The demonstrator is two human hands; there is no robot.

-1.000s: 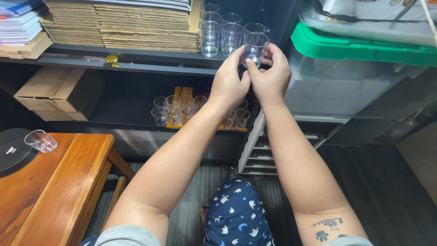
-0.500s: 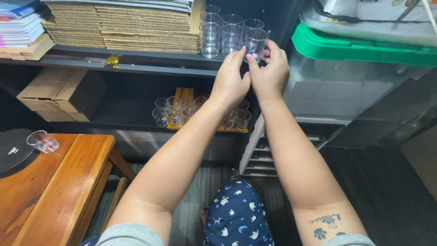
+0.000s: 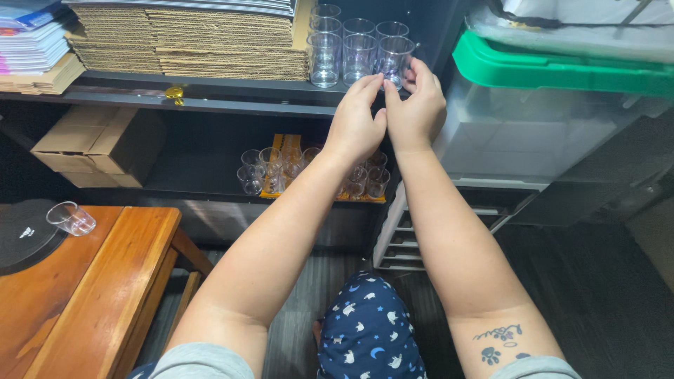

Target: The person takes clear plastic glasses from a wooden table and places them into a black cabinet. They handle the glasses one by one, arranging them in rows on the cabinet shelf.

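Both hands reach up to the upper shelf point(image 3: 210, 98). My left hand point(image 3: 357, 123) and my right hand point(image 3: 415, 109) together hold a clear plastic cup point(image 3: 393, 57) at the right end of a group of several clear cups point(image 3: 337, 49) standing upright on that shelf. The held cup stands upright among the others; fingertips of both hands touch its lower part. My forearms stretch from the bottom of the view up to the shelf.
Stacked corrugated cardboard point(image 3: 189, 38) fills the shelf's left part, with paper stacks point(image 3: 31, 42) beyond. Below, more small clear cups point(image 3: 267, 168) sit on an orange tray beside a cardboard box point(image 3: 91, 147). A wooden table point(image 3: 84, 288) with a tipped cup point(image 3: 70, 217) is left. A green-lidded bin point(image 3: 562, 105) stands right.
Both hands moved up slightly with the cup toward the group of cups on the upper shelf, and the cup now stands among them.
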